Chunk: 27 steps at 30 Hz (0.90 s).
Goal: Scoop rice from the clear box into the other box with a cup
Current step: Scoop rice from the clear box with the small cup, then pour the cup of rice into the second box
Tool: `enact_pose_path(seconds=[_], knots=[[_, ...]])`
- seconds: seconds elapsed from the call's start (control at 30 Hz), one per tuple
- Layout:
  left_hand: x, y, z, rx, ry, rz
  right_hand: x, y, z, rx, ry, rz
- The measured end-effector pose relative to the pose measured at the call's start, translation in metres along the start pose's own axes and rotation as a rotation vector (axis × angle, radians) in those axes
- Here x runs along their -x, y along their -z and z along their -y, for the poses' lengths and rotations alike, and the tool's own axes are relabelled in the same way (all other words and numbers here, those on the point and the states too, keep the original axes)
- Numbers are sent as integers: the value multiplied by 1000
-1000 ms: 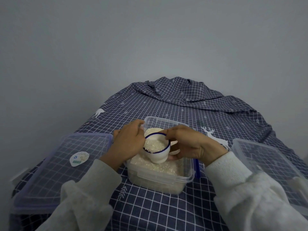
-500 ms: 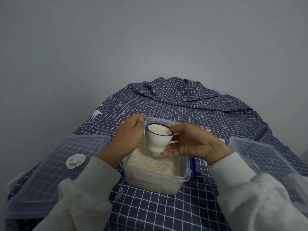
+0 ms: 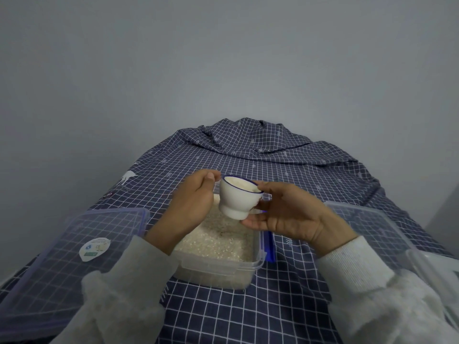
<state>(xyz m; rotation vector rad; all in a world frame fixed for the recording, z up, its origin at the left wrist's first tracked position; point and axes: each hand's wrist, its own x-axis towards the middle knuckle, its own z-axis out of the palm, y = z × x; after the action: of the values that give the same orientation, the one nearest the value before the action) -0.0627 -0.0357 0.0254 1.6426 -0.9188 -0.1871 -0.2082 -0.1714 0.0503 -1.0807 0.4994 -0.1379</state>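
A clear box (image 3: pixel 258 263) of rice (image 3: pixel 218 242) stands in the middle of the checked cloth. My right hand (image 3: pixel 290 217) holds a white cup (image 3: pixel 236 199) with a dark blue rim, upright and full of rice, just above the box's far half. My left hand (image 3: pixel 193 204) is curled at the box's far left corner, its fingertips close to the cup's rim. A second clear container (image 3: pixel 367 234) lies to the right, partly hidden by my right sleeve.
A flat clear plastic piece with a purplish rim and a round sticker (image 3: pixel 74 244) lies to the left. A blue latch (image 3: pixel 269 247) hangs on the rice box's right side. The dark checked cloth (image 3: pixel 248 155) is rumpled at the back, against a grey wall.
The cup came up out of the rice, turned upright and full, and rose a little above the box. My left hand stayed at the box's far left corner.
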Motion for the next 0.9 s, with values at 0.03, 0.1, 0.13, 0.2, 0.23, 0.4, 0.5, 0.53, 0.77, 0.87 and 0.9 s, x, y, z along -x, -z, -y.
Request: enact_pose_path(seconds=[0.03,0.1,0.13,0.2,0.23,0.4,0.5,0.53,0.77,0.87,0.9], knots=[[0,-3,-3,7,-4,5,5,1,2,-2,12,-4],[1,-10,-10,10,-16,23,17,4,8,6,39,-18],[2,-13,-14,11,-24,36,22,7,11,11,53,-30],[3,-21,-20,9,-33,52,32,14,16,11,74,-58],[3,-25,-23,8,-35,59,36,18,18,10,82,-72],[5,-54,-36,16,-46,131,61,49,23,-16,130,-158],[7,-74,-44,29,-71,179,76,71,25,-33,154,-225],[7,-81,-47,22,-78,193,81,79,26,-36,163,-246],[15,-134,-67,1,-106,290,116,135,29,-36,252,-398],[17,-156,-74,-9,-126,320,129,156,29,-30,283,-451],[17,-164,-75,-11,-129,329,133,163,29,-26,291,-464]])
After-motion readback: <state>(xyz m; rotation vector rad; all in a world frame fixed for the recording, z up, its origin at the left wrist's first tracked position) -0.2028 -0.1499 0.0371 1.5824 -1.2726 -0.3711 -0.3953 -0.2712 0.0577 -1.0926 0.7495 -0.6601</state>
